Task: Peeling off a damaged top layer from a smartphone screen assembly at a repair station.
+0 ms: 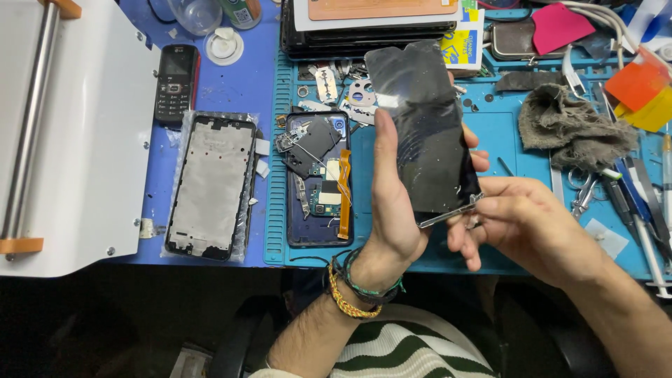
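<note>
Phone screen panel (425, 126) is sitting upright in my left hand (392, 203), fingers wrapping both long edges, above the blue mat (490, 133). My right hand (521, 224) is pinching a thin metal blade (451, 212) against the panel's bottom corner, fingers closed narrow on it. Risk: glass is already looking scratched or cracked, so prying too hard at that corner could be splintering it, or the blade slipping toward my left palm. Room is tight: opened phone body (318, 178) lying just left on the surface, grey rag (570, 126) and tools crowding the right, near edge close below.
</note>
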